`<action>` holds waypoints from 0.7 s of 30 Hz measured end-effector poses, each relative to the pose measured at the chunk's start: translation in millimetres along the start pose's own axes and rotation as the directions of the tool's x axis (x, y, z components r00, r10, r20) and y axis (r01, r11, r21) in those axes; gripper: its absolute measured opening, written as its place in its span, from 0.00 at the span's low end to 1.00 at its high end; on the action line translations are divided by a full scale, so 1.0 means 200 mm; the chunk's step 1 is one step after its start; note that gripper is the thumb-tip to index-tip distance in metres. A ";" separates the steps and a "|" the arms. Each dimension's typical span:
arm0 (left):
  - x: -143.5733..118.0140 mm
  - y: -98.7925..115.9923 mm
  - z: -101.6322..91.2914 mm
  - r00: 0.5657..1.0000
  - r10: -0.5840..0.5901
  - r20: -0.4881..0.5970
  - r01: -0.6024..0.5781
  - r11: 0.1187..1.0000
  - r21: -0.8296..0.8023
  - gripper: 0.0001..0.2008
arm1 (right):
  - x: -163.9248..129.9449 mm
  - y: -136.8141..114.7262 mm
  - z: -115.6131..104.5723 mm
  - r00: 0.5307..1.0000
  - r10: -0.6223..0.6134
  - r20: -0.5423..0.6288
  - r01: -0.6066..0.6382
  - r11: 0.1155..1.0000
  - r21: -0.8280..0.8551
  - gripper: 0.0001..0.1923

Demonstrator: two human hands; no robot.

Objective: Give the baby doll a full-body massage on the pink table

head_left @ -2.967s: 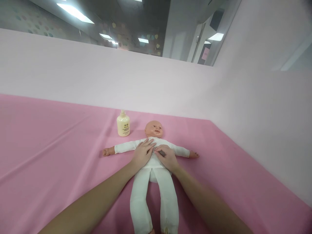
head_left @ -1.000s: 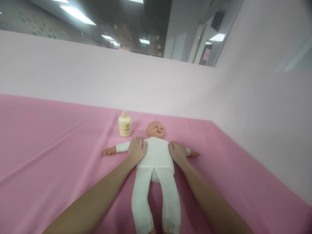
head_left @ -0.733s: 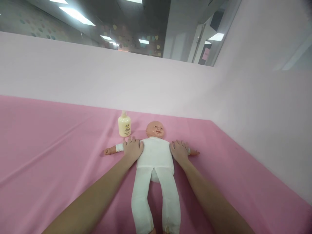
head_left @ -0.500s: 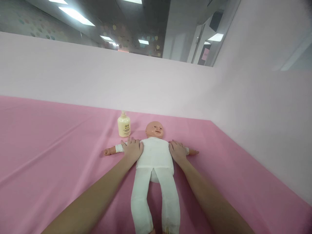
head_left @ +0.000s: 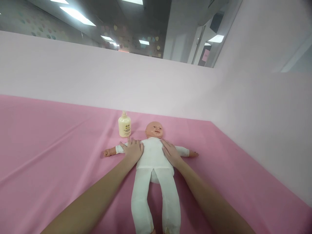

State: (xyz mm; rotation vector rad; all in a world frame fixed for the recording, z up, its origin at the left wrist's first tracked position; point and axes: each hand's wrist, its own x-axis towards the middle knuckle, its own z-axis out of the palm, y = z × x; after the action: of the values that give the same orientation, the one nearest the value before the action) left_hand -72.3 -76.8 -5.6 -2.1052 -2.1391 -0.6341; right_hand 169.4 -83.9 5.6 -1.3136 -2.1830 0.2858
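**Both hands flat on the doll's chest and shoulders**

From my seat I look down along two bare forearms to a baby doll (head_left: 154,152) lying face up on the pink table (head_left: 53,139). Its head points away from me, its legs run back toward the bottom edge of the view, and its arms are spread out to either side. It wears a white one-piece suit.

My left hand (head_left: 133,150) lies palm down on the doll's shoulder and upper arm on the left of the view. The fingers (head_left: 128,141) are stretched out and a little spread, resting on the white sleeve; they are not curled around anything. The doll's bare fist shows just beyond them on the cloth.

My right hand (head_left: 170,152) lies palm down on the chest, on the other side, with its fingers (head_left: 163,143) straight and pointing up toward the doll's neck. It presses flat against the fabric and grips nothing. The sleeve on that side lies uncovered past the hand, out to the small bare fist.

A cream-coloured bottle (head_left: 124,124) with a printed label stands upright on the table just beside the doll's head, near my left fingertips but apart from them. Pale pink walls (head_left: 146,87) close in the far and right sides of the table.
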 end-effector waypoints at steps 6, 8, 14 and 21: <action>0.00 0.01 0.00 1.000 0.015 -0.018 -0.015 1.000 0.004 0.20 | -0.03 -0.14 -0.05 0.978 -0.155 0.141 0.163 0.986 -0.042 0.27; 0.00 0.01 -0.01 1.000 0.008 -0.007 -0.008 1.000 0.009 0.20 | -0.05 -0.21 -0.07 0.961 -0.182 0.211 0.201 0.976 -0.077 0.27; 0.00 0.01 -0.02 1.000 -0.003 0.022 0.003 1.000 0.029 0.20 | -0.09 -0.41 -0.15 0.896 -0.207 0.392 0.260 0.962 -0.087 0.28; 0.01 0.01 -0.01 0.999 0.003 0.035 -0.005 0.999 0.035 0.20 | -0.13 -0.52 -0.16 0.822 -0.337 0.459 0.365 0.930 0.030 0.24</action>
State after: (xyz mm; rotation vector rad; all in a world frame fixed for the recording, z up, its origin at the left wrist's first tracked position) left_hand -71.6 -74.9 -3.0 -2.1172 -2.1467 -0.5593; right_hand 120.4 -160.1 70.0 -0.8992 -2.8001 0.4198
